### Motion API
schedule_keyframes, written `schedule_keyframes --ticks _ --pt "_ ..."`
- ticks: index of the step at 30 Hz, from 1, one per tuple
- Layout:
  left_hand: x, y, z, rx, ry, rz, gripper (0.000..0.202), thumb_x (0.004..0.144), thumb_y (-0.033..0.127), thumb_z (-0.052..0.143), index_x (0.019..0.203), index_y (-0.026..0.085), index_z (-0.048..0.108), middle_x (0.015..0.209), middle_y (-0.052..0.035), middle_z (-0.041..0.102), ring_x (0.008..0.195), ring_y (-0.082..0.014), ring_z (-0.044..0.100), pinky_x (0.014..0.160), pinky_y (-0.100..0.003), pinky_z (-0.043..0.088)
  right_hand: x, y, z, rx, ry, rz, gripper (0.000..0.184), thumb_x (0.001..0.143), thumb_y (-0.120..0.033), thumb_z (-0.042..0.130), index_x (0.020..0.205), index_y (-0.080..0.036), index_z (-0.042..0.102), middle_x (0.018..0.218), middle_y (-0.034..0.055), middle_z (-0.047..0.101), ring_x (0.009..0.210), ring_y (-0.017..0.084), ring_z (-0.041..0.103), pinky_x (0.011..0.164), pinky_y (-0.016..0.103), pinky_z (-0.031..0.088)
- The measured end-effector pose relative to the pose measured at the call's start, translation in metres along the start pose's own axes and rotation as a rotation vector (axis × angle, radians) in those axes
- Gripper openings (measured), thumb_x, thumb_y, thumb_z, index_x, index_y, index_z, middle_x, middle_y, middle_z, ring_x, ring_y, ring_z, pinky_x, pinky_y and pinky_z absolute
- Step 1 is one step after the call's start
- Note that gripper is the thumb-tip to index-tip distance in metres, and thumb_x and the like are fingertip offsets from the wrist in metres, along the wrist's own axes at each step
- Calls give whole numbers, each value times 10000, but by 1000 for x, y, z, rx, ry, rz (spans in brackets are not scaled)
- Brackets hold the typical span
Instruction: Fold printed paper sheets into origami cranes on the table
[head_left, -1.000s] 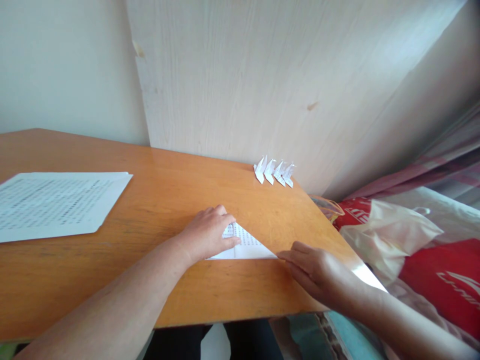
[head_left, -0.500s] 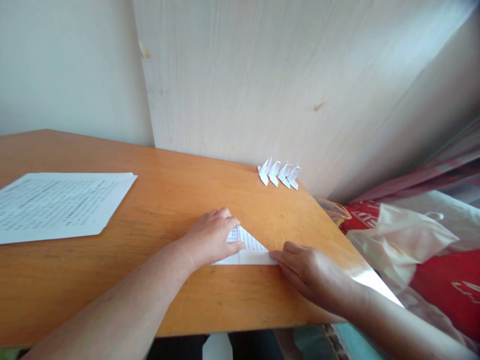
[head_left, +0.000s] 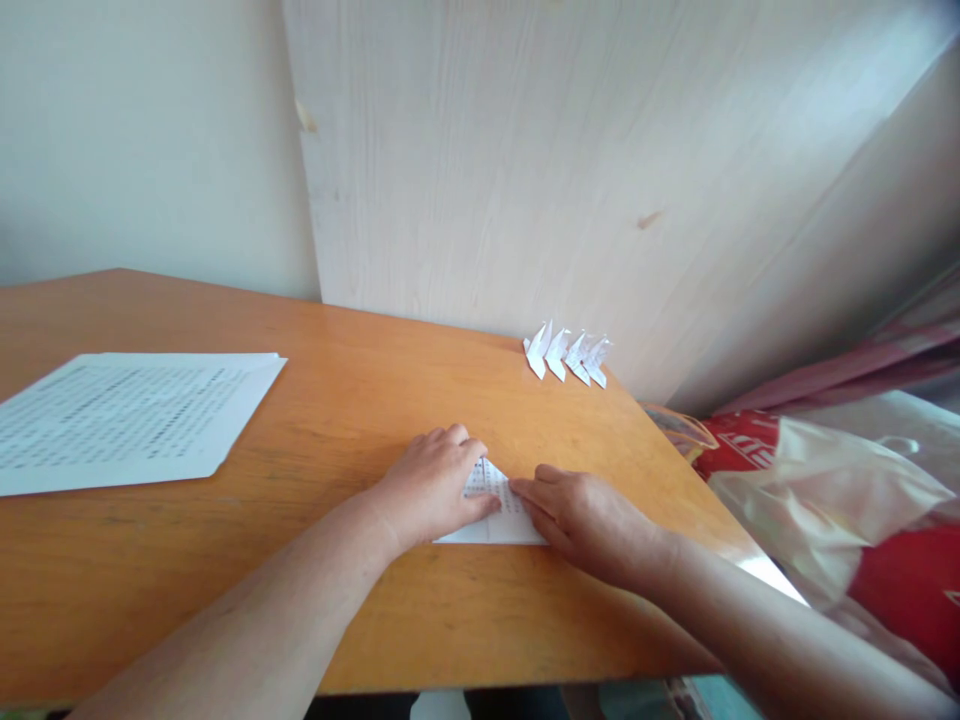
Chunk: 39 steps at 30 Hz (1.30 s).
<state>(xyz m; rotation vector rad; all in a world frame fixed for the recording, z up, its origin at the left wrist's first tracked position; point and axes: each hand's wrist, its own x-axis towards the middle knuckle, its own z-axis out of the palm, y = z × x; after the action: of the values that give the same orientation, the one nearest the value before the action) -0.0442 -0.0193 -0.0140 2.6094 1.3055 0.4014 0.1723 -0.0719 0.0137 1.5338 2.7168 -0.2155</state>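
A small printed paper folded into a triangle point(head_left: 496, 508) lies on the orange wooden table point(head_left: 337, 420). My left hand point(head_left: 435, 485) rests on the paper's left part, fingers flat and pressing it down. My right hand point(head_left: 589, 520) lies on the paper's right part, fingers stretched flat, their tips almost touching the left hand's fingers. Most of the paper is hidden beneath both hands.
A row of several small folded paper pieces point(head_left: 568, 354) stands at the table's far edge against a pale wooden board point(head_left: 525, 170). Printed sheets point(head_left: 120, 415) lie at the left. Red and clear plastic bags point(head_left: 832, 490) sit off the table's right edge.
My right hand has slid left along the paper from its right corner and now covers its right part. The left hand has stayed in place.
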Motion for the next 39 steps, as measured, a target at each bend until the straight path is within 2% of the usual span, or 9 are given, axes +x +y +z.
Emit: schedule_keyframes --ticks 7,15,21,27,33,35,39 --pt "1 3 -2 -34 -17 -50 578 796 514 686 1246 188 528 1208 -128 599 1147 -331 559 943 -433 444 28 -5 -3 -87 -21 -6 308 1014 -268 405 1147 -166 664 969 92 671 775 181 628 679 271 417" --pt "0 2 -1 -32 -6 -32 508 795 515 678 1180 212 546 1160 -112 604 1094 -314 579 894 -415 467 46 -7 -2 -86 5 -26 332 989 -239 430 1239 -175 640 1022 110 684 873 210 664 738 283 453" --pt "0 -2 3 -18 17 -24 540 783 543 688 1198 224 555 1145 -99 599 1067 -305 588 889 -413 474 38 -5 0 -77 39 -13 278 989 -275 456 1118 -179 683 940 81 666 743 176 637 655 267 421" --pt "-2 -3 -2 -55 -20 -17 572 807 544 667 1260 221 531 1219 -98 589 1132 -304 565 926 -403 460 27 -3 2 -119 34 -47 286 1012 -299 426 1054 -181 683 896 72 645 663 156 594 590 272 364" --pt "-4 -1 -7 -81 -67 -15 454 877 497 591 1251 243 545 1211 -88 596 1152 -289 559 937 -392 449 16 -12 -7 -164 -23 -103 264 999 -248 430 992 -180 685 877 89 662 638 175 576 574 297 341" --pt "-4 0 -9 -93 -78 -34 462 869 495 598 1257 250 544 1228 -87 593 1164 -288 555 945 -391 449 9 -15 -12 -109 -27 -126 250 987 -246 445 941 -185 683 873 80 670 655 173 579 598 294 357" --pt "-4 -1 -11 -123 -87 -35 447 830 397 642 1247 261 552 1251 -75 594 1179 -277 557 965 -387 454 2 -13 -15 154 -13 -185 250 965 -244 473 790 -202 647 826 24 676 688 142 581 645 263 382"
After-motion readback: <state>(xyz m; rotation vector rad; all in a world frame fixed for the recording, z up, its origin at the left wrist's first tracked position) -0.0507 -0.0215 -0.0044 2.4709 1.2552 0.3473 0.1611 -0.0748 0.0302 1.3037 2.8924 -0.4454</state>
